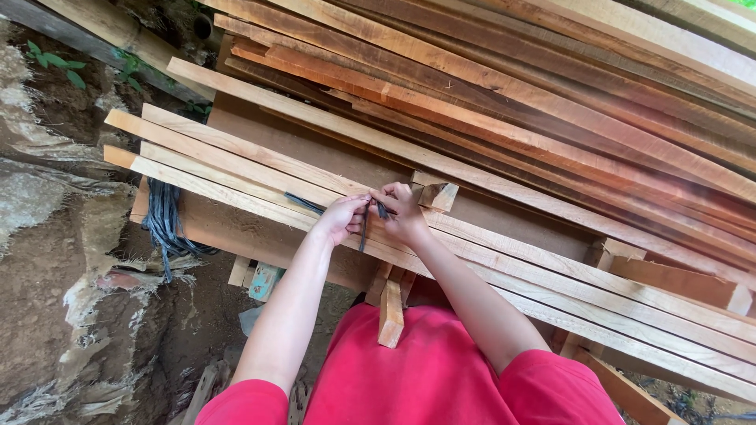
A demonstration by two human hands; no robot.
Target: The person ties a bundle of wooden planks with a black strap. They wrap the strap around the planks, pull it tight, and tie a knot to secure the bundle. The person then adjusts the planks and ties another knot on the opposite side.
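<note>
Both hands work at the near edge of a bundle of pale wood slats lying across a wider brown board. No containers in view; slats are stacked loose, w/ a larger stack of reddish planks behind and above. Left hand: fingers curled, pinching a dark strap that runs up-left across the slat tops. Right hand: fingers pressed together, pinching the other end of the same strap, approx. level w/ left hand; hands just beside each other, nearly touching. A short strap tail hangs down between them. Strap thus sits directly in both grips, on top of the bundle. Small wood block just right of right hand. Coil of dark strapping hangs at board's left end, well apart from hands.
</note>
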